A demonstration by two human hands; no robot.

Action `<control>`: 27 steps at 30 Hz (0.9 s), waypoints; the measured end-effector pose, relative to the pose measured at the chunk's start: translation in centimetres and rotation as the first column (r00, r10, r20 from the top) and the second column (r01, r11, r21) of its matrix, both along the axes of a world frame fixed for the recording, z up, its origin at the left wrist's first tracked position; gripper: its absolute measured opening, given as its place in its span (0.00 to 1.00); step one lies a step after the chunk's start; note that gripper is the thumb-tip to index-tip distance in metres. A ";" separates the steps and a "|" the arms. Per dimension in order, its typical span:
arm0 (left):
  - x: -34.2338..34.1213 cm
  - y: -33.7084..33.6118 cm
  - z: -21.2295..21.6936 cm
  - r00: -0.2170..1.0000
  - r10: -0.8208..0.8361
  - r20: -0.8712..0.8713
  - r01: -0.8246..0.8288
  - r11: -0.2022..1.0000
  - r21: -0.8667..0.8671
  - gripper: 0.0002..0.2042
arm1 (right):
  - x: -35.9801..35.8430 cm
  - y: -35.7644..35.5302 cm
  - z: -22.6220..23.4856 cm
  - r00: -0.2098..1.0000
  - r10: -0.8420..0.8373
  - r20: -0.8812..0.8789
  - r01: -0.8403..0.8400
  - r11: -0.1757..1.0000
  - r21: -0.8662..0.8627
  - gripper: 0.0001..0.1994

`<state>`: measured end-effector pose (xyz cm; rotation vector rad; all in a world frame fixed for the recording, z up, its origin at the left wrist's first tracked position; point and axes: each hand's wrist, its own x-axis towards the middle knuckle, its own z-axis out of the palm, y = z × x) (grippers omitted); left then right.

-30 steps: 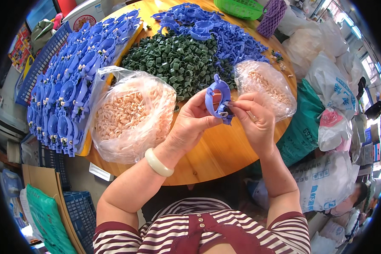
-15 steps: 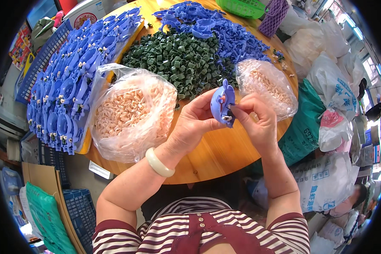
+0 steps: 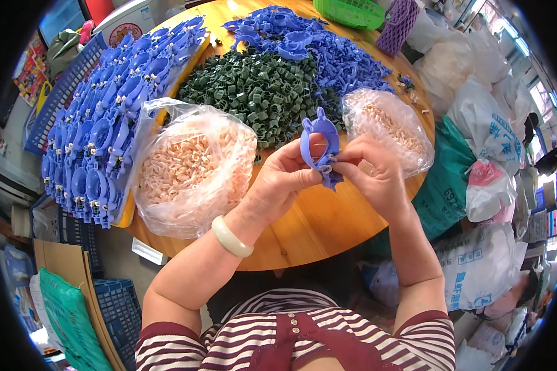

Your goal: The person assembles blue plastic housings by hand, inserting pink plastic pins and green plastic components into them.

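My left hand (image 3: 281, 176) grips a blue plastic piece (image 3: 325, 127) with an oval ring and small ear-like points, held upright above the table. My right hand (image 3: 372, 170) pinches at the lower right side of that piece, where a tiny pale part (image 3: 332, 159) shows; the fingertips partly hide it. Left of my hands lies a clear bag of small pale plastic parts (image 3: 182, 157), and a smaller bag of similar parts (image 3: 393, 127) is just beyond my right hand. Farther back are heaps of dark green clips (image 3: 254, 89) and loose blue pieces (image 3: 353, 65).
Rows of blue pieces with small parts on them (image 3: 96, 139) cover a board at the left of the round wooden table (image 3: 319, 226). A green basket (image 3: 356, 13) and a purple netted roll (image 3: 399, 28) sit at the far edge. Stuffed plastic bags (image 3: 486, 123) crowd the right.
The blue piece has turned so its ring faces me more and has shifted slightly left. My right fingers have moved a little left, staying against its side.
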<state>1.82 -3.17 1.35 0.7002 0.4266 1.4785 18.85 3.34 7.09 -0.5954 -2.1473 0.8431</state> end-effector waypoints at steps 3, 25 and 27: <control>-0.2 -0.1 0.8 0.996 -0.061 0.072 0.065 0.996 -0.055 0.24 | 0.6 0.5 1.1 0.998 -0.049 -0.030 0.040 0.964 -0.261 0.06; 0.7 -0.4 1.1 0.077 0.750 -0.656 -0.038 0.660 0.750 0.27 | -1.9 5.7 -4.7 0.995 -0.100 -0.011 0.083 0.878 -0.472 0.08; 0.6 -0.1 0.6 0.060 0.742 -0.667 0.012 0.668 0.744 0.27 | -1.7 5.9 -4.7 0.995 -0.095 0.011 0.089 0.878 -0.471 0.08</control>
